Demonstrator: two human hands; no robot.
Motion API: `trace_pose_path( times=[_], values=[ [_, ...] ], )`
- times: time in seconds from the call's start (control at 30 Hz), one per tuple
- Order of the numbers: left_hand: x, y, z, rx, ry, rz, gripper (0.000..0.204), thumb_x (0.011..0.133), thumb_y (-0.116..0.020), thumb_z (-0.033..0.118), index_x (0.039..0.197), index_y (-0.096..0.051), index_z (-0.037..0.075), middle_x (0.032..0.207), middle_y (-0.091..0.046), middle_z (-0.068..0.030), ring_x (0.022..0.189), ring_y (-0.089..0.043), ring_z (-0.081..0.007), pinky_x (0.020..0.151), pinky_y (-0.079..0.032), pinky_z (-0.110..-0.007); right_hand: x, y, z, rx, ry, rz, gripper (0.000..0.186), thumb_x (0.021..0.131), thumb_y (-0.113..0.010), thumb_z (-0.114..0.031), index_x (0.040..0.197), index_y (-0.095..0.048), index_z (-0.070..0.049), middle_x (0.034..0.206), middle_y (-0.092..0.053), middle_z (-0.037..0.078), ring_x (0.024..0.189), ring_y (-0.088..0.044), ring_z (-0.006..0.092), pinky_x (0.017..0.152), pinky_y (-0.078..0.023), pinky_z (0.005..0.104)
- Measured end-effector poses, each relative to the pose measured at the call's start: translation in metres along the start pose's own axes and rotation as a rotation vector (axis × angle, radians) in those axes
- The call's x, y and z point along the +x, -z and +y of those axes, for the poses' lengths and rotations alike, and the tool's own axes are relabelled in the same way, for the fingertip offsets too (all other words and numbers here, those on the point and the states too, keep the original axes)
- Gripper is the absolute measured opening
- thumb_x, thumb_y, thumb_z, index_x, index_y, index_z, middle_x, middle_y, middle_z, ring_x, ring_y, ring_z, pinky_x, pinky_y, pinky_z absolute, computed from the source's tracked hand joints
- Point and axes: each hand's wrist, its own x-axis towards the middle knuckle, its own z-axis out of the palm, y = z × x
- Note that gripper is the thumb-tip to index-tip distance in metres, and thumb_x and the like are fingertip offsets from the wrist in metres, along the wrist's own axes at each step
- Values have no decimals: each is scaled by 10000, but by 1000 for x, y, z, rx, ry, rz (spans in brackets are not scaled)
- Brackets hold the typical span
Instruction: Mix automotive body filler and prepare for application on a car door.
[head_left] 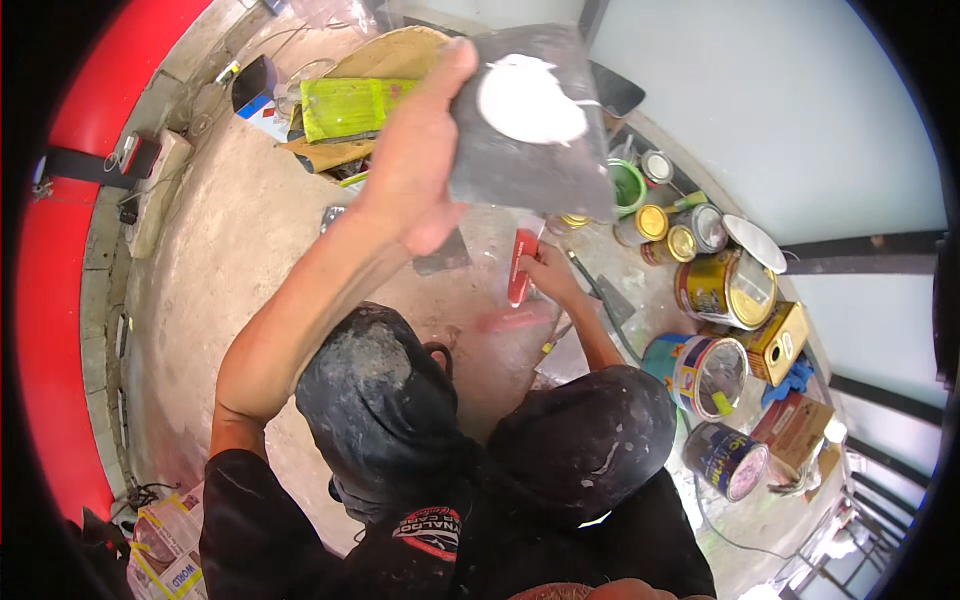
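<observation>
My left hand (425,150) is raised and grips the left edge of a dark grey flat board (500,172), its thumb lying along the edge. A thick blob of white paste (530,100) sits on the board's face. Lower down and to the right, my right hand (552,272) is closed around a red tube (521,268) with a pale end. The tube is a little blurred, and the fingers partly cover it. My knees, in dark stained trousers, are bent beneath both arms.
To the right stand paint cans (710,375), gold tins (735,290), an open green-rimmed can (628,188) and a cardboard box (795,430). Behind my left hand lies a yellow-green block (340,108) on brown paper. A dark hose (605,300) runs across the floor.
</observation>
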Motion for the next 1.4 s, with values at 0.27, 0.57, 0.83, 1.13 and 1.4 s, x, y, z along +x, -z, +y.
trace_pose_path(
  times=[0.27,0.57,0.83,1.13,1.4],
  values=[
    [-3,7,10,56,-58,139,467,1025,-425,440,1266,-562,64,1229,-649,-79,1118,-631,-228,980,-496,-393,-123,86,-50,1435,287,-141,301,995,-562,-329,1101,-570,-47,853,-634,77,737,-648,173,692,-553,317],
    [13,22,-23,128,185,-67,472,1036,-392,458,1284,-564,95,1205,-666,-43,1100,-645,-190,976,-496,-389,-182,133,-62,1098,56,85,267,1010,-554,-346,1043,-547,-81,725,-637,48,503,-604,125,442,-500,246],
    [-4,-2,-39,283,344,-104,519,1020,-437,483,1307,-546,64,1265,-624,-66,1148,-590,-173,1000,-460,-355,-231,189,-144,528,217,324,399,990,-581,-422,860,-606,-46,619,-578,-7,460,-509,44,425,-394,193],
    [-10,-18,-51,294,359,-311,546,1005,-465,515,1296,-557,63,1234,-636,-67,1095,-621,-167,957,-496,-336,-240,187,-172,175,205,620,445,976,-604,-419,771,-626,-25,529,-525,-4,461,-472,63,452,-381,255],
    [-16,-11,-51,362,362,-301,552,1009,-460,517,1292,-557,53,1220,-635,-75,1085,-622,-168,929,-515,-346,-242,180,-175,89,240,682,439,971,-607,-445,878,-683,-23,563,-519,-24,479,-472,39,443,-354,232]
  ],
)
